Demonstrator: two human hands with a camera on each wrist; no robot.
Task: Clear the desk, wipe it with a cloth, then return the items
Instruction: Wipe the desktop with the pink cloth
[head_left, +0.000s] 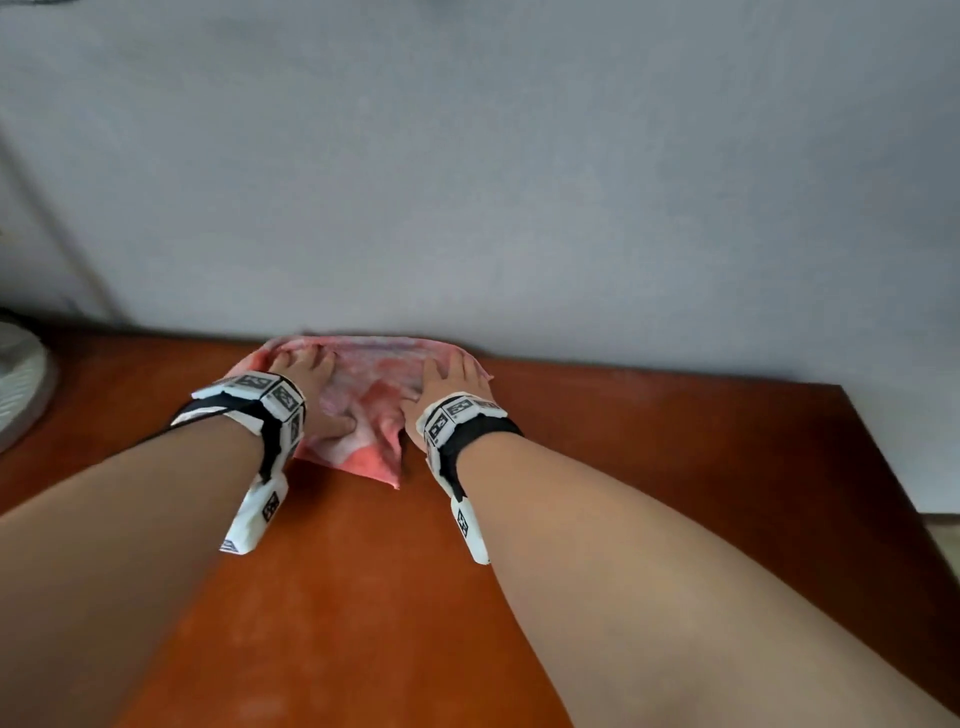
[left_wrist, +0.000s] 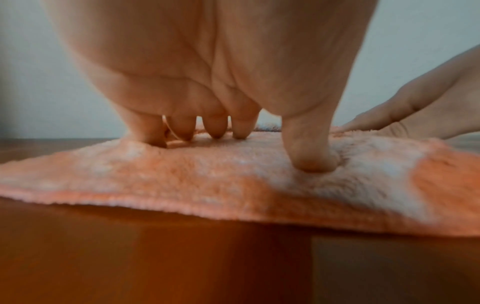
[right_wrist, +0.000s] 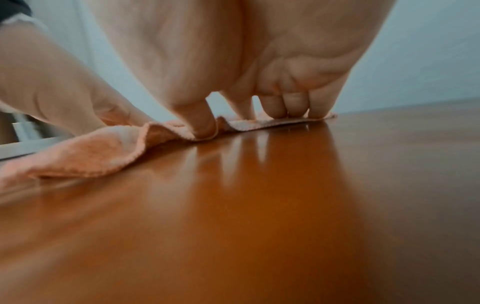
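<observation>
A pink-and-white fluffy cloth (head_left: 371, 400) lies flat at the far edge of the orange-brown desk (head_left: 363, 571), up against the wall. My left hand (head_left: 311, 387) presses on its left part with spread fingers. My right hand (head_left: 449, 379) presses on its right edge in the same way. In the left wrist view the left hand (left_wrist: 262, 142) pushes fingertips (left_wrist: 215, 129) and thumb into the cloth (left_wrist: 207, 181). In the right wrist view the right hand (right_wrist: 249, 121) pins the cloth's (right_wrist: 91, 156) thin edge to the desk (right_wrist: 259, 205), with a fold raised beside the thumb.
A grey-white wall (head_left: 519, 182) rises directly behind the cloth. A white round object (head_left: 21, 384) sits at the desk's far left edge. The desk's right edge (head_left: 893, 467) slants down beside a pale floor strip.
</observation>
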